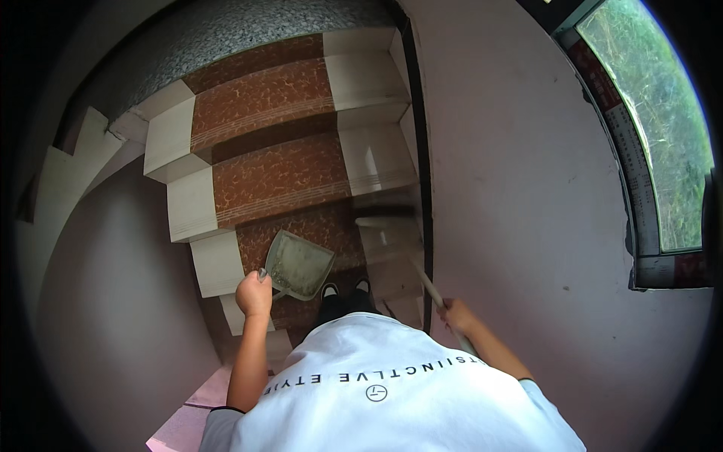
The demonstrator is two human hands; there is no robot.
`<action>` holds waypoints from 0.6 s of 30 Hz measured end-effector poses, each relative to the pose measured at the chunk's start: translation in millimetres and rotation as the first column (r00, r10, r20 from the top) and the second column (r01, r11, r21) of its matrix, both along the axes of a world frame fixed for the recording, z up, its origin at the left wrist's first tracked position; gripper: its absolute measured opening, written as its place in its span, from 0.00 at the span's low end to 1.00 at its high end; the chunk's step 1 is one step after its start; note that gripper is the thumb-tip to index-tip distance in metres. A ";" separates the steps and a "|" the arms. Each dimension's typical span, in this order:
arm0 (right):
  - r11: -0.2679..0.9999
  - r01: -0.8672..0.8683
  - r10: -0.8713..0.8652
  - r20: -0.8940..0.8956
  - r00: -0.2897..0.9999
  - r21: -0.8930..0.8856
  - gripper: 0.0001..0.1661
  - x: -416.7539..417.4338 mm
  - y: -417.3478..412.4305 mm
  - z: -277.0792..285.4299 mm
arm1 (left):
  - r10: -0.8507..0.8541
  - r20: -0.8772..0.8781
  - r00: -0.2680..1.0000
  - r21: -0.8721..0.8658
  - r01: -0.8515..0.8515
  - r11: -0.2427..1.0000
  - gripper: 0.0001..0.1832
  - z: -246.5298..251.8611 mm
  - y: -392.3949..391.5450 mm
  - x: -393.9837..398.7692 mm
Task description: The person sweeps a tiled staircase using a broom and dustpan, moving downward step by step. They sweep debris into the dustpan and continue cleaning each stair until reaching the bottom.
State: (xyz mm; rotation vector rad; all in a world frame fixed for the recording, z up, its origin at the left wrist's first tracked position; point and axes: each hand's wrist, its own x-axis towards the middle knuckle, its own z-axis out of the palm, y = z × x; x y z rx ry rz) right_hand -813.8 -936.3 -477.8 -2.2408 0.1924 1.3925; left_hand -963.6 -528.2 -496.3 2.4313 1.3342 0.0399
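Note:
My left hand [254,294] is closed around the handle of a long-handled dustpan, whose grey tip shows above my thumb. The dustpan's pan [299,265] appears greyish green, with specks of dirt inside it. It hangs over or rests on the brown tiled step in front of my feet; I cannot tell which. A pale pole [429,285], like a broom handle, is gripped in my right hand [458,316] at the right side. It slants up past the wall's dark skirting and blurs out over the cream tiles, so its working end is unclear.
Stairs [271,107] with brown marbled tiles and cream sides descend ahead to a speckled floor [271,28]. My shoes [329,291] stand just behind the pan. At the right is a pale wall [508,169] with a window [655,124]; a stepped edge [73,158] lies left.

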 end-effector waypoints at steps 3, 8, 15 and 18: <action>0.998 -0.068 0.067 0.082 0.994 0.006 0.15 -17.9 2.3 41.2 | -0.015 -0.009 1.000 0.035 0.015 0.999 0.11 -6.5 -1.3 -1.8; 0.997 -0.052 0.046 0.117 0.992 0.049 0.18 -22.8 26.6 90.9 | 0.004 0.001 1.000 0.039 -0.004 0.999 0.11 1.4 0.7 6.3; 0.987 -0.091 0.063 0.198 0.978 0.134 0.14 42.9 70.5 81.2 | 0.021 0.052 0.998 0.029 -0.023 0.999 0.11 -1.4 -2.9 -0.4; 0.966 -0.102 0.046 0.233 0.972 0.236 0.11 104.0 88.4 27.4 | 0.022 0.026 0.999 0.031 -0.023 0.999 0.10 0.3 -3.2 3.7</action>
